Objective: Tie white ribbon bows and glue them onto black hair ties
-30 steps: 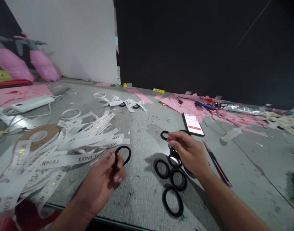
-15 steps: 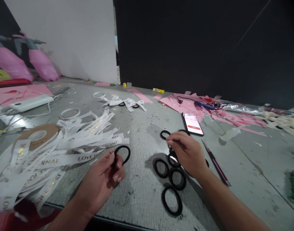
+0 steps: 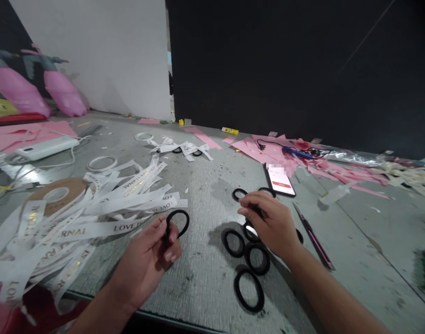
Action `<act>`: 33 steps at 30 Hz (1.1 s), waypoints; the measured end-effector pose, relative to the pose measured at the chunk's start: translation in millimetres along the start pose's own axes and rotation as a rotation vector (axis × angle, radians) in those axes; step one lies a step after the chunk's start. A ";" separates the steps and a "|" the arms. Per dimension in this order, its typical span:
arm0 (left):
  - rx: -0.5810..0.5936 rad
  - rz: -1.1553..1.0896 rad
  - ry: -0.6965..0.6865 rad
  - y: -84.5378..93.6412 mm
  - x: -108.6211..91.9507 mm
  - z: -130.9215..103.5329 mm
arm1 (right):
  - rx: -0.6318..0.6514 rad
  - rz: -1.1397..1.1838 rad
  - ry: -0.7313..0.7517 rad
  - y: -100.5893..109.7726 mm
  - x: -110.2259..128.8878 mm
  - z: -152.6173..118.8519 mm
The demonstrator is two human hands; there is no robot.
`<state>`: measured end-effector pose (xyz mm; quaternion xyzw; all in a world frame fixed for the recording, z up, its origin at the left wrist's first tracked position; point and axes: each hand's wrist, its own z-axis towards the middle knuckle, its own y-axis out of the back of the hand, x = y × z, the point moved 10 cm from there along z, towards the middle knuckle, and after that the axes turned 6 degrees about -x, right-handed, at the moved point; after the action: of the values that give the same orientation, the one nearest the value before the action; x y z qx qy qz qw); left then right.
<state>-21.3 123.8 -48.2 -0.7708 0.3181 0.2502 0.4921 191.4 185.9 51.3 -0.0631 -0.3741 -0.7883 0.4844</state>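
Observation:
My left hand (image 3: 151, 250) pinches one black hair tie (image 3: 178, 223) between thumb and fingers, held up above the table left of centre. Over a loose group of black hair ties my right hand (image 3: 268, 220) is lowered, its fingers curled and thumb drawn in; what lies between them is hidden by the hand. Beside and below it lie several ties, among them a flat round hair tie (image 3: 249, 291) nearest the front edge and another hair tie (image 3: 234, 243) to its left. One more hair tie (image 3: 239, 195) rests just beyond the fingertips.
White ribbons with gold lettering (image 3: 129, 227) spread over the left side around a brown ribbon roll (image 3: 75, 190). A phone (image 3: 281, 181) and a craft knife (image 3: 313, 239) lie right of my right hand. Ribbon-tied bands (image 3: 181, 147) and pink sheets (image 3: 257, 146) lie further back.
My right hand's fingertips have curled in slightly over the hair ties. My left hand keeps its hair tie in nearly the same place.

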 end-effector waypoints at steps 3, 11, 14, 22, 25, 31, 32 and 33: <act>-0.009 -0.005 -0.003 1.0 -0.6 0.1 | 0.005 0.004 0.002 -0.7 -0.1 -0.3; -0.006 -0.009 -0.004 0.3 -0.5 -2.0 | 0.006 -0.002 0.019 0.4 5.0 1.1; 0.001 0.000 -0.005 -1.2 -0.7 -2.1 | 0.012 0.004 0.015 0.2 6.2 2.2; 0.009 0.062 -0.017 -1.7 1.7 -4.1 | 0.004 -0.035 -0.052 2.6 -6.7 0.7; -0.031 0.094 -0.017 1.3 4.9 -4.5 | 0.019 -0.034 -0.114 2.9 -12.8 -0.3; -0.057 0.114 -0.028 4.3 8.8 -3.2 | -0.014 0.022 -0.321 9.2 -36.8 -6.8; -0.058 0.110 -0.024 4.1 8.7 -3.2 | -0.023 0.033 -0.345 10.1 -40.8 -7.7; -0.056 0.108 -0.021 3.2 8.0 -3.5 | -0.032 0.046 -0.372 10.9 -45.2 -8.7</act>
<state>-18.0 117.7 -54.3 -0.7632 0.3470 0.2932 0.4596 226.2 209.9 30.0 -0.2239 -0.4430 -0.7577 0.4237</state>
